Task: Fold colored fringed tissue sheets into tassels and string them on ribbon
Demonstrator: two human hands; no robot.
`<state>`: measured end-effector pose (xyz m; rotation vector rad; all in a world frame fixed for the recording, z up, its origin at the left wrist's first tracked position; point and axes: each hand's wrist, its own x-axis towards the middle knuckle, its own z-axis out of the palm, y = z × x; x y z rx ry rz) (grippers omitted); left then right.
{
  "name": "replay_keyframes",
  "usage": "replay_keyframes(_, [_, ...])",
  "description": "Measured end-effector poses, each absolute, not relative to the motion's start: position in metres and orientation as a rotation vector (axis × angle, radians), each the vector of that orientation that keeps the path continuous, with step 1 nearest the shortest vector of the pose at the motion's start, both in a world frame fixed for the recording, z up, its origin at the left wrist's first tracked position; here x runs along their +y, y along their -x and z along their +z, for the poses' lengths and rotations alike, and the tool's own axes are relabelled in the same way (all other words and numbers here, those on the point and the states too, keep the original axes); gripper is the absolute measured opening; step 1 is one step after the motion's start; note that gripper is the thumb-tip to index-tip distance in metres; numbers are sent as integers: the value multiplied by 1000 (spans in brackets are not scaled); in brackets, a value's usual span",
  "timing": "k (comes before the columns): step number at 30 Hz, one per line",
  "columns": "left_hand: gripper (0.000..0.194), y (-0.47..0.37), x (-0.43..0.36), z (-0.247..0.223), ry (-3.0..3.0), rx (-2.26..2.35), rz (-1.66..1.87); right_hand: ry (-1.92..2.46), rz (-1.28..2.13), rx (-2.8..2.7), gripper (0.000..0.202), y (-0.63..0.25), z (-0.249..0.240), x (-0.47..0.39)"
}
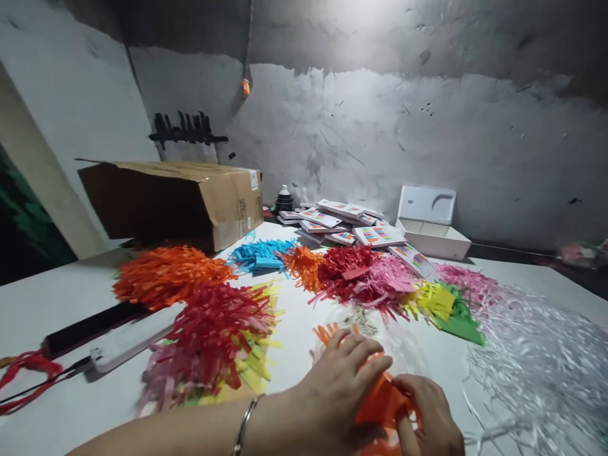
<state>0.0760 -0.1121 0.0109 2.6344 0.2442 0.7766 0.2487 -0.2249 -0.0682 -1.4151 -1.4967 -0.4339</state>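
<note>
Low in the middle of the head view, a piece of orange fringed paper is between my two hands. My left hand, with a metal bracelet at the wrist, curls over its left side; cut strips stick out past the fingertips. On the right, my right hand pinches the paper's edge between thumb and fingers. More orange paper shows underneath, partly hidden by both hands. Just behind them lie a clear plastic bag and a small clump of pale string-like material.
Piles of orange, red and blue fringe cover the left and centre. Silver strands spread at the right. Behind are an open carton, stacked flat boxes and an open white box. A white power strip lies left.
</note>
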Motion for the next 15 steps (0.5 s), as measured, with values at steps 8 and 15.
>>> replay_keyframes(8, [21,-43,-140,17,-2780,8,905,1458,-653,-1776,46,-222,-30,-255])
replay_keyframes(15, [56,-28,-140,47,-2058,266,691,1250,-753,-1729,44,-214,-15,-282])
